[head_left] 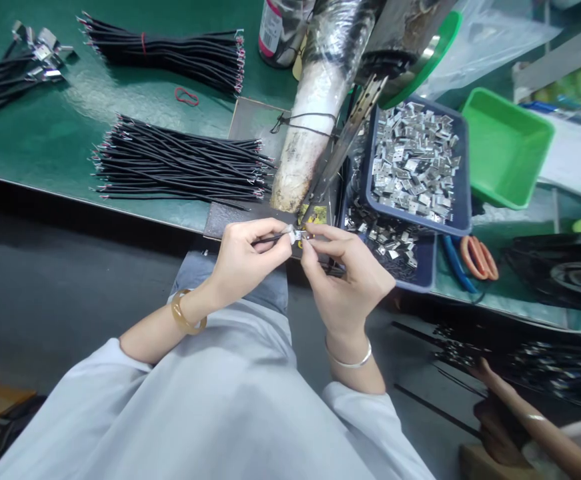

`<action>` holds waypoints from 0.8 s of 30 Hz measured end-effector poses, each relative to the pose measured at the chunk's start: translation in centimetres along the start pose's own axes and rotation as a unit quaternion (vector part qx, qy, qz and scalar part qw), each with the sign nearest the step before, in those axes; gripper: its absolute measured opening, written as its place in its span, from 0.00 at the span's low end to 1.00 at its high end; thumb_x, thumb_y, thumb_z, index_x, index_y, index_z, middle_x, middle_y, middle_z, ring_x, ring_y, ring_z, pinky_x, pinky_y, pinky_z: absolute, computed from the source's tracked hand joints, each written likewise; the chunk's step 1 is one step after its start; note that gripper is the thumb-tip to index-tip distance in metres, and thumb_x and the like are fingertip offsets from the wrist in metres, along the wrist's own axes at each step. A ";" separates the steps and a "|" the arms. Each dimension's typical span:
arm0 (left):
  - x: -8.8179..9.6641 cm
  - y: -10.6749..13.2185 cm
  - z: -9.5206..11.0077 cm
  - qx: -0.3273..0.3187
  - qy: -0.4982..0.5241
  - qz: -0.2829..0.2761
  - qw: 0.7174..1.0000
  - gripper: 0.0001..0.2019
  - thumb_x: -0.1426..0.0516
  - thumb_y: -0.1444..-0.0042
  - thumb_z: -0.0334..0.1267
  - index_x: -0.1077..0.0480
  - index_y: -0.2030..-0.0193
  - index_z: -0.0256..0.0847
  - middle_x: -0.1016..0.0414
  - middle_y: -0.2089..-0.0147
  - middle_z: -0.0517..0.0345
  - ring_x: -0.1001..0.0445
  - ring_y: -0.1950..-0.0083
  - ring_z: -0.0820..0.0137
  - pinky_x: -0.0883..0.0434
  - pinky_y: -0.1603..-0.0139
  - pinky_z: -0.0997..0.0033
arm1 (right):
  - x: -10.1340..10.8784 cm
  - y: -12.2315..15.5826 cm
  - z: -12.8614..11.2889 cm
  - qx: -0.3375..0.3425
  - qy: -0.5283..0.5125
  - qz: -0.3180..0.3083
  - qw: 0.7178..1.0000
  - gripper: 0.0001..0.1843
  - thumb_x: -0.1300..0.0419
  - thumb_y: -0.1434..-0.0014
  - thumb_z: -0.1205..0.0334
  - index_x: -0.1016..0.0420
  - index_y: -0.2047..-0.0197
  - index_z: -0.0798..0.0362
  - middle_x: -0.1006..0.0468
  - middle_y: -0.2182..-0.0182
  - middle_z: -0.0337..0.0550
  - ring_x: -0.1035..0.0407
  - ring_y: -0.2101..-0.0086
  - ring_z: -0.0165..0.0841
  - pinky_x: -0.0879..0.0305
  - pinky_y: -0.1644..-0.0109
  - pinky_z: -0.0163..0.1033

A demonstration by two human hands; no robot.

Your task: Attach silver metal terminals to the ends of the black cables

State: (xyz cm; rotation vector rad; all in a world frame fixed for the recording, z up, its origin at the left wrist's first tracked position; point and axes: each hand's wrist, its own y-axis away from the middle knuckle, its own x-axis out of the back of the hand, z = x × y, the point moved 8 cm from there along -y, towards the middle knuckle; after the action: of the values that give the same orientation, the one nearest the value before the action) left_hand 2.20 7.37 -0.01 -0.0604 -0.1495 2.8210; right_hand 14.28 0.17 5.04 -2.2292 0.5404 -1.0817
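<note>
My left hand (255, 257) pinches a thin black cable (269, 239) close to its end. A small silver metal connector (297, 235) sits at that end, between my two hands. From the other side, my right hand (343, 270) has thumb and forefinger closed on the connector's far end; the fingertips partly hide it. Just beyond the fingers, a metal machine arm (337, 147) slants down beside a plastic-wrapped white tube (315, 107). Loose black cables (185, 160) with stripped ends lie to the left on the green table (75, 150).
A blue-grey tray (463, 180) of metal pieces rests over another bin (427, 267). Beyond stand a green tray (505, 147) and a jar (280, 33). A tied cable bundle (170, 53) and connector-ended cables (0, 80) lie at left. Another person's arm (520, 407) shows lower right.
</note>
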 end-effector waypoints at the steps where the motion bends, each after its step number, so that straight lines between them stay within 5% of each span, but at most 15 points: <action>1: 0.0 -0.1 0.1 -0.002 -0.007 0.005 1.000 0.06 0.41 0.47 0.31 0.22 0.72 0.36 0.25 0.75 0.61 0.33 0.75 0.79 0.35 0.74 0.83 | -0.1 0.0 0.0 0.000 0.002 -0.002 1.000 0.08 0.34 0.40 0.73 0.25 0.65 0.50 0.15 0.61 0.39 0.18 0.61 0.31 0.23 0.57 0.34; 9: 0.4 -0.3 1.6 -0.071 -0.060 0.049 0.994 0.06 0.41 0.48 0.30 0.22 0.72 0.35 0.25 0.75 0.61 0.36 0.76 0.80 0.41 0.78 0.82 | 0.2 -0.7 -0.4 0.012 0.016 0.019 1.000 0.08 0.33 0.40 0.71 0.25 0.64 0.49 0.14 0.61 0.40 0.18 0.61 0.34 0.22 0.57 0.38; 14: 0.3 -0.2 1.5 -0.068 -0.076 0.027 0.994 0.06 0.42 0.48 0.29 0.24 0.73 0.34 0.29 0.79 0.64 0.40 0.79 0.81 0.44 0.81 0.82 | 0.1 0.0 -0.7 0.025 0.012 0.003 1.000 0.10 0.33 0.41 0.73 0.27 0.63 0.50 0.14 0.59 0.42 0.18 0.59 0.33 0.22 0.59 0.34; 17: 0.1 0.2 1.6 -0.085 -0.106 0.016 0.991 0.07 0.42 0.47 0.28 0.24 0.72 0.35 0.27 0.77 0.63 0.37 0.78 0.81 0.42 0.80 0.83 | 0.2 0.3 0.6 -0.039 -0.015 0.007 0.999 0.07 0.36 0.38 0.71 0.30 0.62 0.50 0.15 0.61 0.40 0.18 0.66 0.30 0.25 0.67 0.30; 20: -0.3 1.0 2.8 -0.176 -0.148 0.006 0.973 0.07 0.42 0.46 0.26 0.24 0.71 0.36 0.24 0.75 0.61 0.34 0.76 0.80 0.38 0.77 0.83 | -0.3 0.2 2.1 -0.125 -0.079 -0.029 0.989 0.06 0.39 0.35 0.66 0.33 0.62 0.50 0.24 0.74 0.31 0.28 0.80 0.24 0.35 0.78 0.27; 24: -0.7 2.2 4.0 -0.278 -0.173 -0.012 0.945 0.05 0.41 0.43 0.26 0.24 0.67 0.36 0.26 0.77 0.62 0.34 0.77 0.79 0.36 0.73 0.80 | -1.0 -0.1 2.8 -0.172 -0.164 -0.088 0.967 0.06 0.41 0.33 0.64 0.35 0.63 0.49 0.31 0.75 0.28 0.32 0.80 0.22 0.35 0.78 0.26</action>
State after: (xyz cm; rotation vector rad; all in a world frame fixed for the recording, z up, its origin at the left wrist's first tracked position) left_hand 1.94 4.71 3.75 0.3097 -1.0119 2.6452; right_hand 16.01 1.75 3.16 -2.7343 0.4158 -0.7150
